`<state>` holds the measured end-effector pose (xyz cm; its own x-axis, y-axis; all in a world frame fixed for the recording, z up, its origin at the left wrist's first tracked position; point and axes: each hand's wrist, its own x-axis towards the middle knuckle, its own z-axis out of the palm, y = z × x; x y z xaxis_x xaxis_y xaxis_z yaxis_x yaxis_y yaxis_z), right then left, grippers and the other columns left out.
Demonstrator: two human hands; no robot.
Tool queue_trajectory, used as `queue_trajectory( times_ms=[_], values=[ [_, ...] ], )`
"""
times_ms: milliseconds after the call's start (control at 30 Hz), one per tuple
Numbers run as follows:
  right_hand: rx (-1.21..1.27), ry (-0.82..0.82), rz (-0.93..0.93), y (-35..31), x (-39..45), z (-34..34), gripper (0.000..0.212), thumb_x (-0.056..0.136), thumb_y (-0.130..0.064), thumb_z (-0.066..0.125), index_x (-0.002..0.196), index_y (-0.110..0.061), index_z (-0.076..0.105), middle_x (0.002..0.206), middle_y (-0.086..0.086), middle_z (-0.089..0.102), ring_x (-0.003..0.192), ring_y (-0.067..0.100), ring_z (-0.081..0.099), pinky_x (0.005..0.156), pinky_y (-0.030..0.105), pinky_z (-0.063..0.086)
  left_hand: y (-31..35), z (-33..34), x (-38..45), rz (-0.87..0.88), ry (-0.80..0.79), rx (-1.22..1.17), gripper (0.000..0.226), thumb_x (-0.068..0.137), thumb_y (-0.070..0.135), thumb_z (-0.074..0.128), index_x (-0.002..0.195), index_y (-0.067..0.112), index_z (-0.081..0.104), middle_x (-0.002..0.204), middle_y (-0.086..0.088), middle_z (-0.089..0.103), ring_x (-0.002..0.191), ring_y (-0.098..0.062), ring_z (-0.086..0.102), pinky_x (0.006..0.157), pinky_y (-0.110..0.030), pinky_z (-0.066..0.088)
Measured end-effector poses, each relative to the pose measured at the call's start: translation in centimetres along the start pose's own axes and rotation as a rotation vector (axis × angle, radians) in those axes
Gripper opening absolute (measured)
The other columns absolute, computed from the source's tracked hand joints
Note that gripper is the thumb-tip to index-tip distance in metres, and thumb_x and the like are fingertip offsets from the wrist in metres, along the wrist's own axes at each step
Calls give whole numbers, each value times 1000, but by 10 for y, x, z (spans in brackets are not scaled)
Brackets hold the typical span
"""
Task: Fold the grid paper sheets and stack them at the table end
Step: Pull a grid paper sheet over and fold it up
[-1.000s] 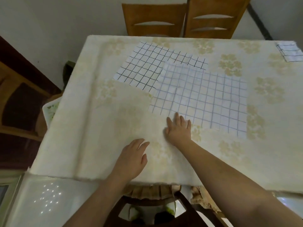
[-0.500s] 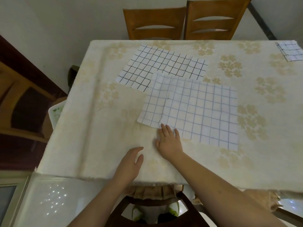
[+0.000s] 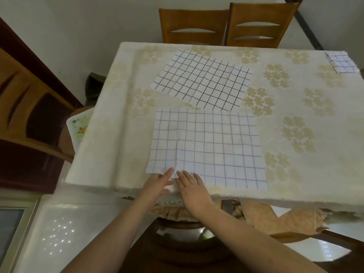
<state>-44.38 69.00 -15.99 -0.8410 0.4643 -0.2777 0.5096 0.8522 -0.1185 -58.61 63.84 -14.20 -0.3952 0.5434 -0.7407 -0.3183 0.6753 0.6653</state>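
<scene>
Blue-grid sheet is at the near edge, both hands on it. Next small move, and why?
Probably pinch the near-left corner of the blue-grid sheet and lift it to fold: the sheet lies flat and unfolded, with both the left hand and right hand at that edge.

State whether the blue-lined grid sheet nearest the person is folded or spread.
Spread: the blue-lined grid sheet lies flat and open, with old creases showing.

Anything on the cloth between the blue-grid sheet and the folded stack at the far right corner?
Nothing visible. The blue-grid sheet lies flat under both hands' fingertips at its near edge. The tablecloth from there to the folded stack is bare. The black-grid sheet lies behind, left of that route.
</scene>
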Motion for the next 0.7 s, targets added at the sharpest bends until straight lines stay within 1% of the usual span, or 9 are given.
queue_trajectory(
  times_ms=[33, 100, 167, 233, 333, 433, 533, 600, 700],
  values=[
    [-22, 6, -4, -6, -5, -2, 60, 97, -15, 42, 152, -8, 17, 161, 11, 5, 149, 27, 5, 119, 46, 3, -3, -1, -1, -14, 49, -15, 51, 92, 42, 58, 130, 8, 50, 118, -4, 62, 103, -18, 65, 91, -41, 55],
    [-50, 6, -14, -16, -13, -6, 62, 96, -10, 42, 152, -7, 16, 161, 12, 5, 149, 27, 4, 119, 46, 3, -7, -6, -4, -46, 160, -51, 40, 98, 31, 50, 127, 2, 52, 100, -5, 66, 97, -22, 66, 90, -44, 55],
    [-4, 59, -15, -22, -20, -1, 61, 89, -7, 53, 147, -5, 31, 158, 15, 22, 146, 30, 20, 118, 47, 14, -12, -15, -6, -75, 214, -100, 38, 100, 24, 45, 128, -1, 50, 91, -10, 69, 91, -23, 68, 86, -44, 57],
    [42, 90, 13, -23, -25, 4, 56, 76, -8, 67, 130, -6, 53, 140, 16, 50, 133, 31, 45, 111, 46, 32, -15, -28, -10, -89, 199, -155, 39, 100, 22, 44, 131, -2, 45, 88, -15, 69, 85, -24, 69, 81, -43, 58],
    [143, 172, 107, -17, -31, 9, 51, 67, -8, 70, 117, -9, 56, 120, 11, 62, 113, 28, 60, 103, 42, 45, -22, -49, -18, -97, 125, -159, 45, 101, 25, 43, 140, 3, 37, 87, -12, 69, 89, -25, 69, 81, -42, 55],
    [111, 138, 200, -8, -31, 14, 69, 65, -10, 71, 131, -9, 49, 122, 10, 60, 113, 28, 58, 101, 43, 46, -27, -64, -25, -102, 82, -182, 43, 101, 24, 45, 139, 4, 39, 85, -13, 71, 82, -19, 69, 61, -30, 52],
    [45, 87, 249, -3, -29, 25, 83, 64, -19, 77, 140, -9, 44, 129, 11, 58, 119, 30, 55, 101, 46, 45, -31, -75, -27, -120, 66, -223, 39, 101, 26, 48, 134, 7, 44, 86, -12, 72, 79, -18, 68, 56, -26, 46],
    [29, 62, 271, -4, -27, 28, 82, 69, -16, 76, 142, -8, 40, 135, 13, 54, 124, 31, 52, 104, 47, 41, -33, -82, -26, -122, 53, -231, 34, 101, 28, 48, 129, 10, 47, 89, -11, 73, 79, -18, 67, 56, -26, 45],
    [16, 28, 302, -4, -29, 31, 72, 80, -6, 62, 145, -8, 32, 145, 13, 42, 135, 33, 38, 113, 47, 27, -36, -93, -27, -124, 48, -213, 30, 101, 31, 47, 117, 7, 55, 92, -10, 72, 80, -18, 66, 58, -26, 45]
  ],
)
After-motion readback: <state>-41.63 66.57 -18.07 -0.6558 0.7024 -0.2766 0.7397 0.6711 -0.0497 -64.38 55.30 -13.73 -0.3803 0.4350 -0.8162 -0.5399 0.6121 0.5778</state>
